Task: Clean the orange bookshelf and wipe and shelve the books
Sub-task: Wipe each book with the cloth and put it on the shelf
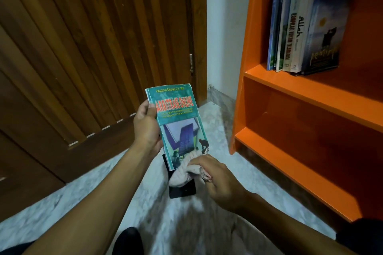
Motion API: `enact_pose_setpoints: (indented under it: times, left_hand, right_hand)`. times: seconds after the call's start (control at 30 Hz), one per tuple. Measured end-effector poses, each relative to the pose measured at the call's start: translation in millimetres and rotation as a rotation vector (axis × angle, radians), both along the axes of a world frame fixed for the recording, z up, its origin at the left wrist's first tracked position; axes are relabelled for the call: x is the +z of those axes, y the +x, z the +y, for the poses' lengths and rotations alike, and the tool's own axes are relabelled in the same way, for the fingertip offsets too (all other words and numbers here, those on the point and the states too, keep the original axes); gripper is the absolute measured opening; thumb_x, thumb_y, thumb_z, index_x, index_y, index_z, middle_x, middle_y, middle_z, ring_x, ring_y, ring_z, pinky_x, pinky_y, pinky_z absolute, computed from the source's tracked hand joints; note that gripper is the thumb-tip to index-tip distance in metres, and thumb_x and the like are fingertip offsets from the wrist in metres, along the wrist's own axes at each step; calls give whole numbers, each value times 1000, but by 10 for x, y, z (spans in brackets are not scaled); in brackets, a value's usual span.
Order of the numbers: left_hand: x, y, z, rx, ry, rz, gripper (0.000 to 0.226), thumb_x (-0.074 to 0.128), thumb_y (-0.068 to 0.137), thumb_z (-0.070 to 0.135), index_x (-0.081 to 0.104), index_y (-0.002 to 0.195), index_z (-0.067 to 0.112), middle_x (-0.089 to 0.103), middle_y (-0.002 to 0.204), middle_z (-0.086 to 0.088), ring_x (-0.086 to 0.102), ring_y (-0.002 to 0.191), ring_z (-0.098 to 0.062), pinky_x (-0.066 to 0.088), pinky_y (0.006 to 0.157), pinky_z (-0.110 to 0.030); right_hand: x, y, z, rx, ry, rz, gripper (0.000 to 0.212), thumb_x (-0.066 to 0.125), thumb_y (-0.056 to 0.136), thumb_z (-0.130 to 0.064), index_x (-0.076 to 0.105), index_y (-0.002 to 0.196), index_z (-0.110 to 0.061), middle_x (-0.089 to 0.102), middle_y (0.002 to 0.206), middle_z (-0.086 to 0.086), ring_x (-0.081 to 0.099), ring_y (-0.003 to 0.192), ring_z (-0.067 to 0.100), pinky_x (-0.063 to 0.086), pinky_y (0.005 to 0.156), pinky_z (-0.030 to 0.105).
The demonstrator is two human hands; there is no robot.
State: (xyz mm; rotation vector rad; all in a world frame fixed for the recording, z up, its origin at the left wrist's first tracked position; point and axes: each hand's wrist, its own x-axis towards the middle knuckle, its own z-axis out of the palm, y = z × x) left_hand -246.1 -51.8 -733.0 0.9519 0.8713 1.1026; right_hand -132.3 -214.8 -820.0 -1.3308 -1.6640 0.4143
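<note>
A green paperback book (pixel 179 124), titled "Arbitrase Online" in red letters, is held upright and slightly tilted above the pale marbled floor (pixel 209 219), its front cover turned toward the camera. The book is gripped along its spine edge by the left hand (pixel 147 128), the thumb being laid over the cover near the title and the remaining fingers curled behind the book, out of sight. A crumpled pale cloth (pixel 184 174) is bunched in the right hand (pixel 215 178), whose fingers are closed around it, and is pressed against the lower corner of the cover. A flat black object (pixel 183 189), too dark to be identified, is seen below the book and cloth, partly hidden by both. The orange bookshelf (pixel 294 87) is seen at the right, standing on the floor beside a white wall (pixel 223 27). On its upper visible shelf, near the left side panel, a row of books (pixel 304 27) is stood upright, spines outward, with the rightmost volume leaning against its neighbours and showing a blue cover. The shelf below is seen as bare orange board. A brown slatted wooden door (pixel 87 47) fills the left of the view, its lower edge meeting the floor. Dark clothing of the person is visible along the bottom edge.
</note>
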Motion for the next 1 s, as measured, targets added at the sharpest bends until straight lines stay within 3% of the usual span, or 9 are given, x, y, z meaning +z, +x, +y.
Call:
enact_pose_setpoints:
  times: [0.1, 0.27, 0.37, 0.5, 0.63, 0.73, 0.8, 0.93, 1.0]
  left_hand:
    - [41, -19, -12, -33, 82, 24, 23, 42, 106, 21, 59, 120, 18, 74, 105, -6, 75, 85, -17, 62, 71, -36]
    - [93, 40, -143, -142, 282, 125, 24, 42, 106, 17, 65, 109, 24, 76, 91, 1, 73, 80, -16, 61, 70, -34]
    - [105, 96, -221, -239, 336, 161, 23, 43, 105, 19, 64, 116, 23, 77, 96, 0, 74, 86, -16, 59, 66, -28]
    - [170, 143, -270, -316, 417, 224, 25, 43, 105, 23, 60, 125, 25, 75, 107, 1, 74, 95, -17, 59, 70, -28]
    - [208, 169, -232, -402, 500, 400, 27, 46, 104, 27, 52, 130, 34, 69, 116, 12, 71, 102, -9, 60, 74, -26]
    - [243, 190, -199, -506, 528, 551, 25, 52, 102, 21, 54, 118, 39, 67, 113, 15, 70, 100, -8, 60, 67, -22]
    - [303, 243, -219, -521, 539, 580, 22, 55, 101, 17, 57, 111, 36, 69, 108, 11, 70, 92, -7, 57, 58, -20]
    - [524, 516, -260, -500, 560, 482, 16, 56, 100, 17, 61, 102, 32, 71, 105, -2, 73, 96, -21, 63, 72, -46]
    - [684, 756, -288, -484, 555, 398, 12, 56, 100, 16, 61, 104, 27, 70, 108, -7, 72, 100, -28, 61, 75, -55]
  right_hand:
    - [-94, 106, 49, -84, -123, 58, 38, 41, 87, 2, 61, 110, -21, 65, 106, 3, 62, 100, 16, 52, 82, 35]
    - [61, 262, 74, -356, -220, 444, 28, 65, 96, -26, 48, 115, -36, 61, 106, -20, 56, 92, -18, 43, 70, 5]
    - [89, 411, 126, -261, -290, 617, 26, 63, 97, -23, 59, 123, -29, 70, 118, -14, 63, 109, -2, 49, 88, 18]
    - [194, 540, 114, -245, -309, 744, 24, 60, 98, -18, 62, 120, -7, 75, 110, 9, 72, 101, 24, 59, 87, 38]
    - [305, 676, 97, -309, -273, 728, 23, 61, 99, -20, 58, 117, -7, 75, 92, -2, 72, 73, 5, 56, 61, 20]
    - [428, 810, 101, -406, -193, 662, 33, 68, 88, -39, 63, 111, -16, 70, 115, 5, 66, 112, 24, 53, 96, 50]
    - [542, 935, 79, -426, -157, 679, 31, 69, 87, -37, 65, 111, -18, 70, 115, 7, 66, 111, 26, 50, 99, 55]
    - [906, 1218, 80, -489, -103, 663, 8, 65, 95, -14, 67, 102, -11, 75, 100, 7, 71, 94, 22, 55, 82, 41]
    - [1175, 1379, 75, -584, -18, 632, 8, 70, 91, -20, 65, 98, -20, 72, 95, 3, 68, 88, 19, 53, 78, 41]
